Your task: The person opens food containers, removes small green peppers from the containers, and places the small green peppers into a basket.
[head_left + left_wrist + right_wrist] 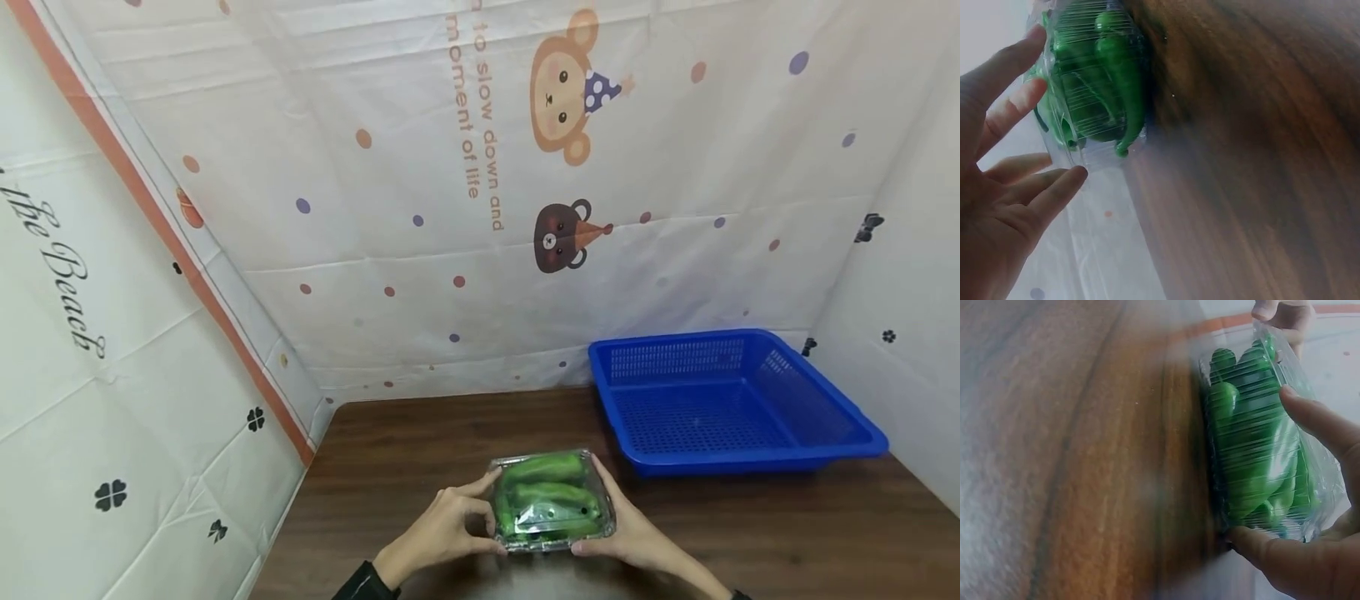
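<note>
watching from my end, i've got a clear plastic pack [543,518] of green peppers [551,467] at the near side of the brown table [420,442], can't tell if it's touching down. left hand [453,527] is spread partway, fingers and thumb gripping its left end. right hand [626,527] is spread about as wide, holding the right end. blue basket [738,463] sits just behind, off to the right.

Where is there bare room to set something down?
Bare wood lies between the left hand and left wall sheet; between the clear box and back wall sheet; and right of the right hand, in front of the blue basket. The basket looks bare inside too. Crowded: the box, hands on both sides.
</note>
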Available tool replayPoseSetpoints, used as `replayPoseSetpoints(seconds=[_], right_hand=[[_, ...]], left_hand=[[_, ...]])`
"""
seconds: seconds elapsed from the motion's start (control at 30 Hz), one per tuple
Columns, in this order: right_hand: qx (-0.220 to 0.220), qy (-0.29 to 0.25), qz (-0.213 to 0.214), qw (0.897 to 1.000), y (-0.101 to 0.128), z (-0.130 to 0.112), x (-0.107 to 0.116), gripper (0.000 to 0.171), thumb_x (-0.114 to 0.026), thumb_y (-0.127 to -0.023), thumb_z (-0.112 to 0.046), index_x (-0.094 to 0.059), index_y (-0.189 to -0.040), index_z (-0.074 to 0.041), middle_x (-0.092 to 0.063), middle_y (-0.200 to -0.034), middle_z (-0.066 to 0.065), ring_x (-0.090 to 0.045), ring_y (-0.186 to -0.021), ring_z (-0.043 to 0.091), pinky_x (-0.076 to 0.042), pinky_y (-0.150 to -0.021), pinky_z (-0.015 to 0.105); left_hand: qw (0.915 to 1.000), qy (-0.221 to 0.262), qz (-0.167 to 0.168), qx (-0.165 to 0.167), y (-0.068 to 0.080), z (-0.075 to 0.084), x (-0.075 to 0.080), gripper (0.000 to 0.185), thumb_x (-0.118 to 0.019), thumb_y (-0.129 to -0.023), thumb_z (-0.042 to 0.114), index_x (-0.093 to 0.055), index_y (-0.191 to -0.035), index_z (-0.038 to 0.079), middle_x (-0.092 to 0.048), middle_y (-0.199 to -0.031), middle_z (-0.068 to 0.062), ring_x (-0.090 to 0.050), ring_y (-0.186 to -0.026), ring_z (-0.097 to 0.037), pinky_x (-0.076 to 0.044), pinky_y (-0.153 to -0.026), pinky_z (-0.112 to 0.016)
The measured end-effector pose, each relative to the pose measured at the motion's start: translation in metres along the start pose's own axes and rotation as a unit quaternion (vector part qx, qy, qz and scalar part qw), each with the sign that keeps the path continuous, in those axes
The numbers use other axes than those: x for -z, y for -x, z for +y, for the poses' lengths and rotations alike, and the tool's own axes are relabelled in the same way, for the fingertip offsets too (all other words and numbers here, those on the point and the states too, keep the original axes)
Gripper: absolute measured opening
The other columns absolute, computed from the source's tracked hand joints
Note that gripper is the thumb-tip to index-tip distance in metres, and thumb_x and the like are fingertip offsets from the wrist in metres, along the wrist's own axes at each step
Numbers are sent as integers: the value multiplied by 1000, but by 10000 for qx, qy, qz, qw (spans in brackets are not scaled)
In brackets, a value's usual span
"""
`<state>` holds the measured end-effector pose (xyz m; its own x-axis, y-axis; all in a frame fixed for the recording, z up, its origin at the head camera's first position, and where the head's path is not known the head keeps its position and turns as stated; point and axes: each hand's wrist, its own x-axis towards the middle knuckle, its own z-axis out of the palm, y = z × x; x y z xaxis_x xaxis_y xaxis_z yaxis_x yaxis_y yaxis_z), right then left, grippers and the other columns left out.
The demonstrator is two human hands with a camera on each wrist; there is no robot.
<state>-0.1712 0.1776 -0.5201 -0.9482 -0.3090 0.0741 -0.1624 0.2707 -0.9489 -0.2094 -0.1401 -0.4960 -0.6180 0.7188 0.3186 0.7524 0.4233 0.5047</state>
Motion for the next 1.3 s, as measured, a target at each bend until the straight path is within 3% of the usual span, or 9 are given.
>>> replayPoseSetpoints(seconds=[0.1,0.23,0.33,0.4,0.53,0.63,0.97,1.17,1.3], right_hand=[[-193,-40,-12,9998,1,-1,-2,134,-92,-72,-13,5,-164,-8,-19,-162,39,-42,-139,49,-41,-100,15],[-242,20,56,9997,1,-1,-1,134,-92,-72,-11,6,-164,-7,-21,-161,40,-46,-136,49,-44,-103,25],[-364,86,56,9993,0,-2,0,134,-91,-73,-12,6,-165,-11,-16,-164,37,-41,-140,50,-44,-107,33],[-445,94,8,9990,0,-3,-1,134,-91,-74,-12,7,-165,-13,-12,-165,35,-36,-143,51,-42,-109,35],[-350,283,-39,9990,0,-6,-2,132,-89,-76,-13,9,-164,-8,-11,-164,38,-32,-145,53,-41,-109,31],[-161,529,66,9984,-1,-7,-5,128,-88,-78,-15,8,-163,-2,-15,-162,40,-35,-143,53,-43,-108,29],[-433,652,379,9962,-7,-13,-13,130,-90,-75,-11,6,-161,1,-17,-160,43,-38,-139,60,-37,-111,70],[-518,872,575,9932,-10,-13,-10,127,-92,-71,-9,-2,-160,3,-32,-153,45,-47,-132,57,-42,-107,67],[-262,1077,624,9919,-6,-13,-9,124,-93,-71,-13,-8,-159,3,-37,-151,43,-50,-130,55,-44,-104,67]], left_hand=[[9997,55,36,-226,2,1,-1,15,-80,-87,31,-80,-82,16,-56,-144,-27,-59,-60,8,-60,-75,-17],[9990,-23,-36,-452,3,4,-1,11,-77,-91,21,-83,-93,11,-56,-142,-29,-44,-49,18,-46,-56,-1],[9950,-710,-135,-694,2,10,0,7,-78,-90,17,-83,-93,12,-59,-140,-28,-54,-58,17,-44,-59,2],[9838,-1473,-191,-1004,2,15,1,3,-81,-88,16,-82,-90,15,-63,-136,-27,-61,-63,12,-45,-59,0],[9428,-2882,-181,-1668,-1,25,0,11,-84,-82,20,-74,-78,19,-70,-126,-24,-60,-55,4,-32,-48,-6],[9329,-3142,-184,-1751,-3,26,-1,21,-84,-81,21,-65,-74,18,-72,-124,-23,-51,-46,3,-20,-47,-9],[9320,-3133,-61,-1820,-8,13,0,29,-85,-82,26,-58,-79,15,-73,-123,-19,-64,-53,-5,-10,-48,-11],[9433,-2632,563,-1942,-16,14,9,32,-83,-79,15,-52,-71,18,-77,-117,-8,-29,-41,9,-9,-50,-7],[9660,-2215,424,-1268,-12,14,10,16,-81,-84,20,-65,-82,19,-76,-121,-2,-14,-48,11,-11,-48,-5]])
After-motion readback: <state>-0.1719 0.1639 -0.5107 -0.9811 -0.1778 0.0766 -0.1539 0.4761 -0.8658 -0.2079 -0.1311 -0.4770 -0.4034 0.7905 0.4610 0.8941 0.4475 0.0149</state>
